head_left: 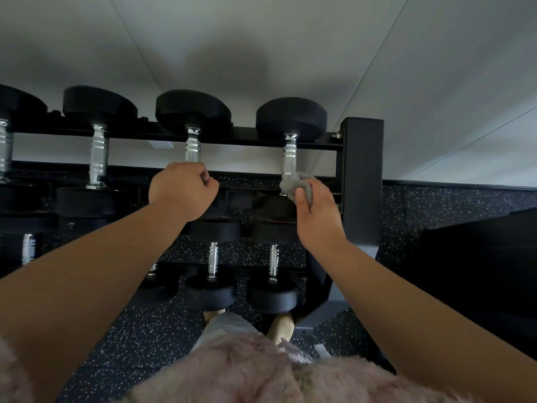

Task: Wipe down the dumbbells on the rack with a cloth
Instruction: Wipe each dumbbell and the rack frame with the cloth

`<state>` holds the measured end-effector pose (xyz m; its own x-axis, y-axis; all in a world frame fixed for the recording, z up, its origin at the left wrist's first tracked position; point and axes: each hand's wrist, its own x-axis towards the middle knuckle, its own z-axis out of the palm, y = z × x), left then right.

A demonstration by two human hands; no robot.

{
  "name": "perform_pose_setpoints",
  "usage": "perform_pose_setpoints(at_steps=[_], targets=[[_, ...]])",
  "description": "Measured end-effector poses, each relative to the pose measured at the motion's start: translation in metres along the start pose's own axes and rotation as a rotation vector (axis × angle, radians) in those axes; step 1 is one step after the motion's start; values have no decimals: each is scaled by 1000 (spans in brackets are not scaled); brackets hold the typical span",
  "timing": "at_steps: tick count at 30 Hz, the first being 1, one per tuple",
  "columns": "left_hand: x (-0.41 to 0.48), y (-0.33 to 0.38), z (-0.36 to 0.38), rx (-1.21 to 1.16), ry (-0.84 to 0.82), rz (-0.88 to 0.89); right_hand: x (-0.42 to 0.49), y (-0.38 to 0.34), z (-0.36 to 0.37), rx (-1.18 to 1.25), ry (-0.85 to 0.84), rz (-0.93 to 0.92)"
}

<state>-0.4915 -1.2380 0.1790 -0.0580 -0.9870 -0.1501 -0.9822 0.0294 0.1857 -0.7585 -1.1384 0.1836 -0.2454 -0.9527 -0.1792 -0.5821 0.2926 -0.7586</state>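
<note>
On the rack's [361, 175] top tier, the left hand [181, 190] is curled tight round the handle of the neighbouring dumbbell [192, 146]. The right hand [316, 216] pinches the grey cloth [295, 184] against the end dumbbell [290, 158] handle. Wiping appears under way; lower-tier dumbbells [212, 292] probably remain, though cleaned surfaces cannot be distinguished.

Room as I faced it. Upper frame: a pale wall [290, 39] was crossed by thin slanting seams [136, 48] and a soft grey shadow at centre. Lower frame: black rubber floor [145, 330], flecked white. Right edge: a dark skirting strip [465, 184] ran above a large black block [479, 257].
</note>
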Motion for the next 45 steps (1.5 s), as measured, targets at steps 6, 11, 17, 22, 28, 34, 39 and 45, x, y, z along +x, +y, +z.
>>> perform_pose_setpoints(at_steps=[6,11,17,22,28,34,39,45], targets=[[0,0,1,-20,5,9,45,-6,-22,-133,-197,471],[0,-1,2,-38,18,6,76,-39,-15,-179,-159,367],[0,-1,2,-41,16,11,71,-65,-17,-391,-593,377],[1,-3,5,-58,19,19,72,-62,-21,-611,-709,337],[0,-2,3,-66,24,13,106,-58,8,-377,-364,335],[-2,1,-1,-68,27,20,118,-58,10,-260,-292,335],[-2,2,0,-69,32,14,104,-70,7,-858,-693,271],[-2,2,-2,-70,17,8,115,-63,13,-323,-210,347]])
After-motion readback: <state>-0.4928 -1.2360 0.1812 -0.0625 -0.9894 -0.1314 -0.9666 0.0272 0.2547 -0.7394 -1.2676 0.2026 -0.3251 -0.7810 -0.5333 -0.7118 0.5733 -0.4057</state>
